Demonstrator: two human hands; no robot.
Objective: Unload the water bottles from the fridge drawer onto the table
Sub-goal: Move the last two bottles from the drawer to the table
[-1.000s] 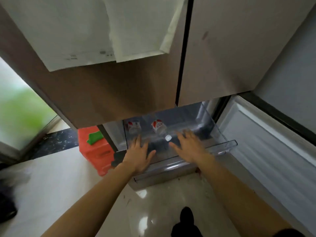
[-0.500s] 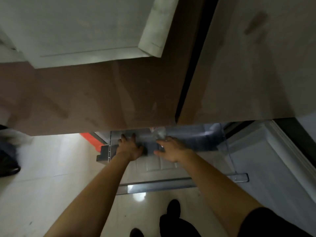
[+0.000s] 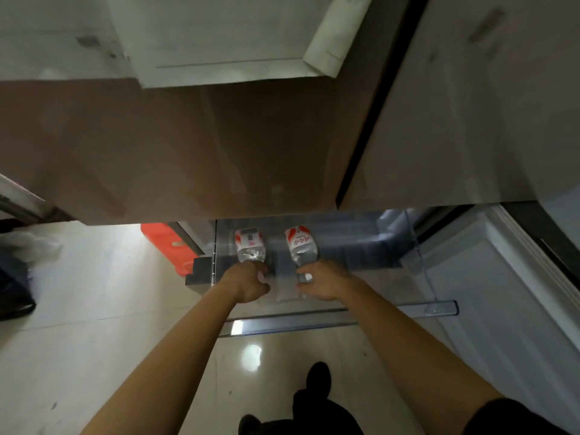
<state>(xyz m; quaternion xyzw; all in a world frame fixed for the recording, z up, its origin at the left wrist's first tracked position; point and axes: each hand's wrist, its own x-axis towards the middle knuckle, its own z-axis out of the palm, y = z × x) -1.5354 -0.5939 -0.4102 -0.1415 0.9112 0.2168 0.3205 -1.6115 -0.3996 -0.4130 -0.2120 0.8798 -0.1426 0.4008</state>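
Observation:
Two clear water bottles with red-and-white labels lie side by side in the pulled-out clear fridge drawer (image 3: 439,308). My left hand (image 3: 246,282) is closed around the neck end of the left bottle (image 3: 250,246). My right hand (image 3: 323,281) grips the neck of the right bottle (image 3: 300,246), whose white cap shows between my fingers. Both bottles point cap-first toward me. The table is out of view.
The brown fridge doors (image 3: 188,152) hang over the drawer and hide its back. An open white lower door (image 3: 508,293) stands at the right. An orange crate (image 3: 166,243) sits on the tiled floor to the left. My feet are below the drawer front.
My hands went from flat and open over the drawer to closed on the two bottles' necks. The bottles now show more fully under the doors.

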